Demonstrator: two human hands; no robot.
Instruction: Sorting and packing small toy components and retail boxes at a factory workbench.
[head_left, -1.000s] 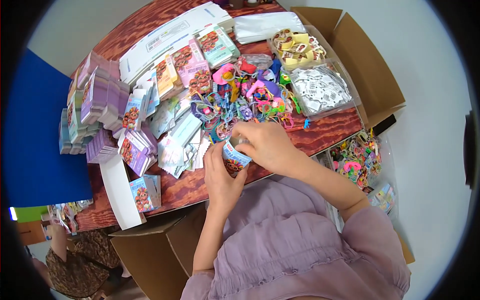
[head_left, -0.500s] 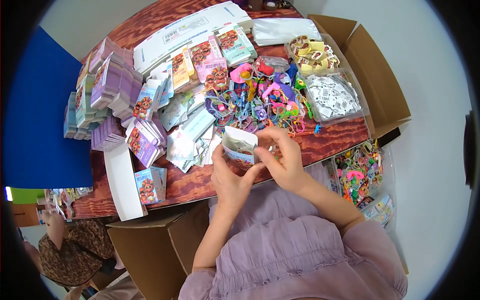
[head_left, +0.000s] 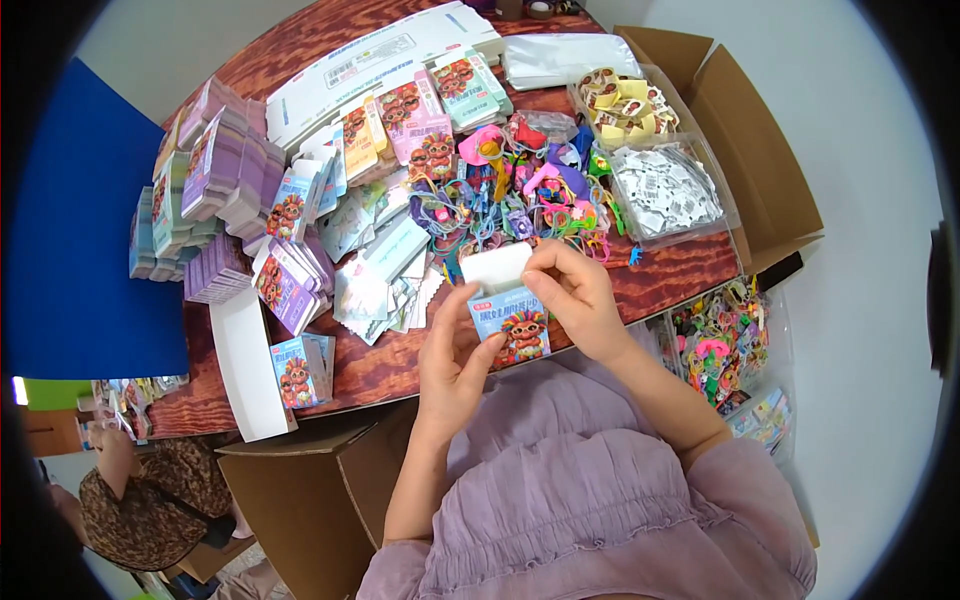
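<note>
A small light-blue carton (head_left: 511,322) with a cartoon figure on its front is held over the table's near edge. Its white top flap (head_left: 497,266) stands up at the far side. My left hand (head_left: 455,350) grips the carton's left side, thumb on the front face. At the upper right corner, my right hand (head_left: 578,303) pinches the edge by the flap. The carton's contents are hidden. Just beyond lies a heap of colourful small toys and cords (head_left: 520,195). Loose printed cards (head_left: 385,285) lie to the left of the carton.
Stacks of folded cartons (head_left: 225,160) crowd the table's left. Clear trays hold yellow-and-brown pieces (head_left: 625,105) and white labels (head_left: 668,190) at the right, beside an open cardboard box (head_left: 760,150). Another box (head_left: 300,490) stands below. A person (head_left: 150,500) sits at lower left.
The carton has tipped so its front now faces me, and its open top has turned away. Both hands have shifted slightly right with it; the right hand has moved to the flap.
</note>
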